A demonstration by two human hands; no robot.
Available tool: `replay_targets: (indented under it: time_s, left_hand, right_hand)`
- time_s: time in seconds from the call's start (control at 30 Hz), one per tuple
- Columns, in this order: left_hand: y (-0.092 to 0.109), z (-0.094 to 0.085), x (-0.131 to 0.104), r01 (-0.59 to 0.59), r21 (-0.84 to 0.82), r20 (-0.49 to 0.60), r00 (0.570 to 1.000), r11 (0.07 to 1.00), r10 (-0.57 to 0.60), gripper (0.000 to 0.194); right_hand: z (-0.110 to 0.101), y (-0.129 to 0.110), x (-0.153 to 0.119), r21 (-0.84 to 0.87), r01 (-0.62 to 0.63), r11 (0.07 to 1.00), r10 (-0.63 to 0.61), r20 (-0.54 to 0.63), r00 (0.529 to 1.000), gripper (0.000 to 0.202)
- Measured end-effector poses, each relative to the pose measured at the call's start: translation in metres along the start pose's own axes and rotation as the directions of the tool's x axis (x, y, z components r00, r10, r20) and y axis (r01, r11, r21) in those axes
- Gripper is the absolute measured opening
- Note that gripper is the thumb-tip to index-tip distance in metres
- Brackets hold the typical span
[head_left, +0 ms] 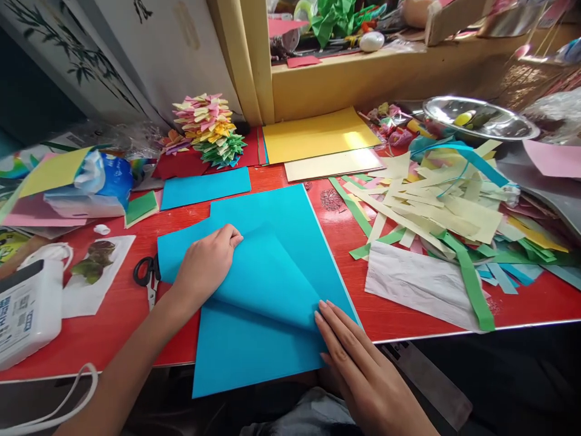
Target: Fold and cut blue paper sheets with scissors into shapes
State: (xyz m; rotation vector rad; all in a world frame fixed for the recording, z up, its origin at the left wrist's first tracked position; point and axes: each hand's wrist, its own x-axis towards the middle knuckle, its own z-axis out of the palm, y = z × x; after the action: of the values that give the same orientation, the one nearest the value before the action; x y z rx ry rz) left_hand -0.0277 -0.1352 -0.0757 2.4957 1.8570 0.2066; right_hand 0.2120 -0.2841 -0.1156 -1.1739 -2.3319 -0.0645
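Observation:
A large sheet of blue paper (281,218) lies on the red table, with a blue flap (267,272) turned over its middle and partly raised. My left hand (206,260) is closed on the flap near its upper left, thumb and fingers pinched together. Flat at the lower right, my right hand (349,357) rests with straight fingers on the corner of the flap and the blue sheet. Part of the blue paper sticks out left of my left wrist, covering some of a pair of black-handled scissors (146,275).
Behind lie a smaller blue sheet (206,188), yellow paper (318,133) and a folded-paper tower (211,133). Cream and green paper strips (436,206) heap at right, near a white tissue (413,281) and steel bowl (436,115). A white corded device (34,315) sits left.

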Motion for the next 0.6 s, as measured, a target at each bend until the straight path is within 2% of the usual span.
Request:
replay_targets:
  time_s: [0.17,0.33,0.6]
  left_hand:
    - [0.001,0.002,0.002,-0.032,0.015,-0.063,0.997,0.999,0.033,0.029]
    - [0.001,0.006,0.002,-0.062,-0.022,-0.082,0.995,0.998,0.060,0.028]
    - [0.001,0.005,0.004,-0.104,-0.085,-0.102,0.990,0.991,0.095,0.025]
  right_hand:
    - [-0.001,-0.003,-0.003,-0.052,0.018,0.998,-0.016,0.049,0.999,0.037]
    - [-0.001,-0.007,-0.013,-0.113,0.026,0.993,-0.014,0.105,0.994,0.038]
    - [0.005,-0.014,-0.023,-0.169,0.023,0.985,-0.004,0.114,0.993,0.039]
